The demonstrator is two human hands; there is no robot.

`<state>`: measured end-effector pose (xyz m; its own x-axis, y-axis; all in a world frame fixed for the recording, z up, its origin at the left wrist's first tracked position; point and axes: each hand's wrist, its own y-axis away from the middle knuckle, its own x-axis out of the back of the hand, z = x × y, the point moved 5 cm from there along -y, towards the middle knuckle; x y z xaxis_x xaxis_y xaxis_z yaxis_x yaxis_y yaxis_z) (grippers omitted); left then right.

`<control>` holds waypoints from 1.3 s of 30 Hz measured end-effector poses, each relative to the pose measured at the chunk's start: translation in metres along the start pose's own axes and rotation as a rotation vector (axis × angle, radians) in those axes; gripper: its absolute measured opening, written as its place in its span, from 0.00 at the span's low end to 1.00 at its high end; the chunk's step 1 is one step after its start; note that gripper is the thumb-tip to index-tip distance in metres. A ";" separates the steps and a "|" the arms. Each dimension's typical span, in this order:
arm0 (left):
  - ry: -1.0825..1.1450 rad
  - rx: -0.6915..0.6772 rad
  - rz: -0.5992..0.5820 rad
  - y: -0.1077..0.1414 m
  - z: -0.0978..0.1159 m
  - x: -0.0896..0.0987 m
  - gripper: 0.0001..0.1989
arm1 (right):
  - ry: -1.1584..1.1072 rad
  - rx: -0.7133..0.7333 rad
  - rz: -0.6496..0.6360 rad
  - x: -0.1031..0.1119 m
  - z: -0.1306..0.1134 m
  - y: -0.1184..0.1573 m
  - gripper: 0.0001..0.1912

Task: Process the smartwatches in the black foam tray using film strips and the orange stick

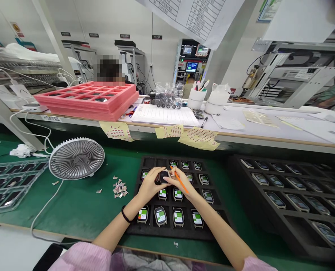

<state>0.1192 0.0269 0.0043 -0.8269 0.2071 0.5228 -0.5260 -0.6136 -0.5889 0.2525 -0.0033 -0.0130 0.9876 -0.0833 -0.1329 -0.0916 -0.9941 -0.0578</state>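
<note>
Black foam tray [170,234] lies on the green mat [79,210], near and central — left hand [149,185] and right hand [181,181] are both clamped on a dark smartwatch [164,177] held over the tray's far half. An orange stick [185,189] lies in the right hand's grip. Other smartwatches [178,217] sit in tray cells. White fan [76,158] stands left; paper scraps [120,189] lie between it and the tray.

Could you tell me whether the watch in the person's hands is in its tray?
Out: the left hand and right hand hold the watch above the foam tray.
</note>
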 end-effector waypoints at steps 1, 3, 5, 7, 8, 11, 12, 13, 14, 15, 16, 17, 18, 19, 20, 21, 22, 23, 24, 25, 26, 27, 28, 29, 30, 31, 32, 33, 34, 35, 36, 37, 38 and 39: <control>0.012 0.006 0.005 0.000 0.001 0.001 0.23 | -0.027 -0.013 0.001 0.000 0.000 0.001 0.28; 0.026 0.010 0.018 -0.001 0.003 0.003 0.24 | -0.059 -0.029 -0.003 0.001 -0.001 0.002 0.27; 0.029 0.007 0.028 -0.001 0.005 0.005 0.24 | -0.078 -0.033 -0.011 0.000 -0.002 0.003 0.27; 0.024 0.001 0.033 -0.001 0.006 0.006 0.24 | -0.096 -0.033 -0.013 0.000 -0.002 0.004 0.26; 0.021 -0.003 0.034 -0.001 0.006 0.006 0.23 | -0.105 -0.031 -0.014 0.000 -0.002 0.004 0.26; 0.011 -0.011 0.029 -0.001 0.006 0.005 0.23 | -0.124 -0.022 -0.022 0.000 -0.001 0.003 0.26; 0.009 -0.012 0.027 -0.001 0.005 0.005 0.23 | -0.130 -0.020 -0.025 -0.001 0.000 0.003 0.25; 0.007 -0.013 0.025 0.000 0.005 0.005 0.23 | -0.136 -0.021 -0.025 -0.001 0.000 0.003 0.25; 0.007 -0.015 0.024 0.000 0.005 0.005 0.23 | -0.142 -0.023 -0.023 -0.001 0.001 0.003 0.25; 0.006 -0.017 0.025 0.000 0.005 0.004 0.22 | -0.147 -0.025 -0.019 -0.001 0.001 0.003 0.24; 0.005 -0.020 0.026 0.000 0.005 0.004 0.22 | -0.151 -0.025 -0.013 -0.001 0.001 0.003 0.24; 0.005 -0.023 0.029 0.000 0.005 0.004 0.22 | -0.158 -0.026 -0.008 -0.001 0.000 0.004 0.24; 0.007 -0.026 0.037 0.000 0.005 0.005 0.22 | -0.172 -0.027 -0.003 -0.001 -0.001 0.004 0.24; 0.014 -0.029 0.047 -0.001 0.005 0.005 0.21 | -0.193 -0.029 -0.002 -0.002 -0.001 0.004 0.23; 0.027 -0.029 0.059 -0.001 0.005 0.006 0.21 | -0.220 -0.034 -0.003 -0.003 -0.002 0.005 0.23; 0.046 -0.023 0.071 -0.001 0.004 0.007 0.20 | -0.252 -0.042 -0.005 -0.003 -0.003 0.005 0.22; 0.072 -0.012 0.081 -0.001 0.003 0.007 0.20 | -0.283 -0.050 -0.009 -0.004 -0.003 0.005 0.21; 0.104 0.005 0.085 -0.001 0.002 0.007 0.19 | -0.312 -0.056 -0.011 -0.005 -0.004 0.005 0.20; 0.140 0.028 0.081 -0.002 0.001 0.007 0.19 | -0.335 -0.059 -0.011 -0.005 -0.004 0.004 0.20; 0.181 0.059 0.072 -0.002 -0.001 0.006 0.19 | -0.348 -0.059 -0.010 -0.004 -0.005 0.004 0.20; 0.226 0.095 0.064 -0.002 -0.004 0.005 0.20 | -0.353 -0.056 -0.006 -0.004 -0.005 0.004 0.20; 0.277 0.134 0.056 -0.001 -0.007 0.004 0.21 | -0.348 -0.050 0.000 -0.003 -0.006 0.004 0.20; 0.331 0.175 0.053 -0.001 -0.010 0.003 0.22 | -0.338 -0.042 0.011 -0.002 -0.006 0.004 0.21; 0.385 0.215 0.056 -0.001 -0.013 0.003 0.23 | -0.324 -0.035 0.028 0.000 -0.006 0.004 0.21; 0.431 0.251 0.067 -0.001 -0.016 0.003 0.24 | -0.310 -0.025 0.046 0.001 -0.006 0.004 0.22; 0.467 0.280 0.082 -0.001 -0.019 0.004 0.25 | -0.296 -0.014 0.064 0.002 -0.006 0.004 0.23; 0.490 0.302 0.099 -0.001 -0.021 0.005 0.26 | -0.285 -0.003 0.078 0.003 -0.006 0.004 0.24; 0.500 0.317 0.116 -0.001 -0.023 0.007 0.26 | -0.274 0.008 0.088 0.004 -0.006 0.004 0.24; 0.501 0.327 0.134 -0.001 -0.025 0.008 0.26 | -0.265 0.017 0.095 0.004 -0.006 0.004 0.24; 0.498 0.333 0.147 -0.002 -0.026 0.010 0.25 | -0.258 0.027 0.098 0.005 -0.006 0.004 0.25; 0.492 0.336 0.158 -0.002 -0.027 0.011 0.25 | -0.253 0.036 0.099 0.005 -0.007 0.004 0.25; 0.486 0.339 0.165 -0.002 -0.028 0.011 0.25 | -0.250 0.045 0.100 0.005 -0.007 0.004 0.24; 0.479 0.340 0.171 -0.003 -0.028 0.012 0.25 | -0.246 0.055 0.098 0.005 -0.007 0.004 0.24; 0.472 0.342 0.173 -0.003 -0.028 0.012 0.25 | -0.242 0.063 0.095 0.005 -0.008 0.004 0.24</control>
<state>0.1052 0.0523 -0.0050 -0.9349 0.3496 0.0611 -0.3466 -0.8626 -0.3685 0.2581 -0.0079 -0.0063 0.9155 -0.1497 -0.3734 -0.1980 -0.9756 -0.0944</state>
